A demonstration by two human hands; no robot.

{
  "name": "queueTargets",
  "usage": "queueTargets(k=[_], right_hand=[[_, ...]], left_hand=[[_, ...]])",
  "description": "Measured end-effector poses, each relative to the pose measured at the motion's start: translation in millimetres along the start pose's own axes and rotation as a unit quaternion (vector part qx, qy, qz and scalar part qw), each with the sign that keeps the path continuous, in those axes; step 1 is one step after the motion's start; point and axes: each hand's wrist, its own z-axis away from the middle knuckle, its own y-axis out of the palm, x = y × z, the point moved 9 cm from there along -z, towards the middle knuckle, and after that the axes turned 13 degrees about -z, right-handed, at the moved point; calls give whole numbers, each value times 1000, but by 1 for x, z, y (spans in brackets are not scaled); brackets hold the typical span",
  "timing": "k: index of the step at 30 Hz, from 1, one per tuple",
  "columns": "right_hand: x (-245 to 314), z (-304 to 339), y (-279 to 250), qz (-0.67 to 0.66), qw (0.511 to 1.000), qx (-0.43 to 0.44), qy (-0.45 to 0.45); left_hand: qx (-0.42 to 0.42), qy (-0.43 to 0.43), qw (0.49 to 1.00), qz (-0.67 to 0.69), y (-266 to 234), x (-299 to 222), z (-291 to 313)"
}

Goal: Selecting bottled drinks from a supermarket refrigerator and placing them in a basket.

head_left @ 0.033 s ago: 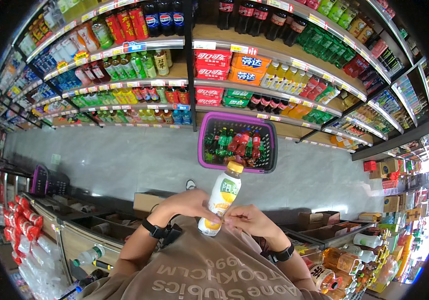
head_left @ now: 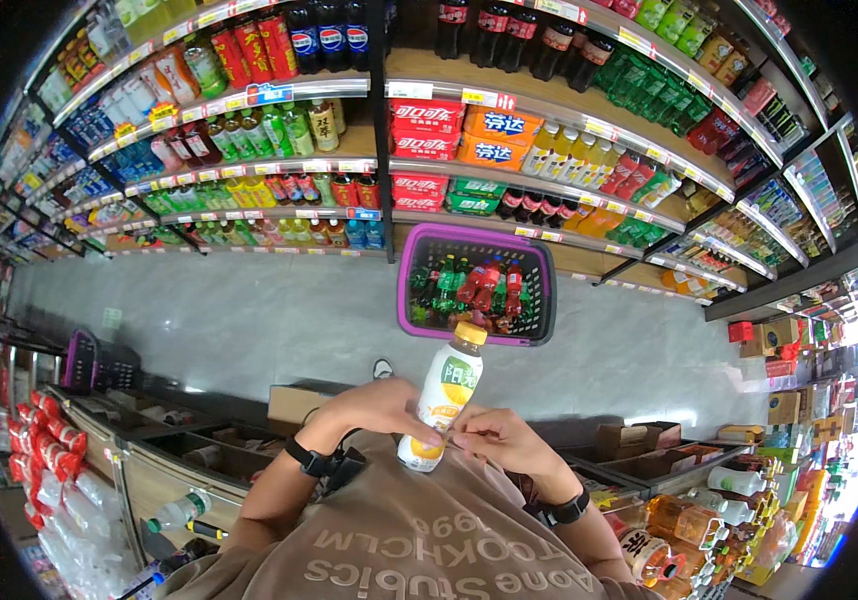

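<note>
White bottle (head_left: 452, 385) with yellow cap (head_left: 470, 333): probably filled, so moderately heavy; looks like smooth, stiffish plastic, perhaps slippery if damp, hardly fragile. Best hold likely round middle, below cap. Left hand (head_left: 379, 408) clamped on bottle's lower body, cap end pointing away beyond it. Right hand (head_left: 504, 438): fingertips together just beside bottle's lower end; contact unclear. Bottle between hands.

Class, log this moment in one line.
left hand: holds yellow-capped white plastic bottle; right hand: beside bottle; ahead: purple-rimmed black plastic basket
</note>
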Motion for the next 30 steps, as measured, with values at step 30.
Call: queueTargets(k=[30], right_hand=[[-13, -10, -30, 146, 984, -94, 34]], left_hand=[[-26, -5, 1000, -2, -11, -13, 13]])
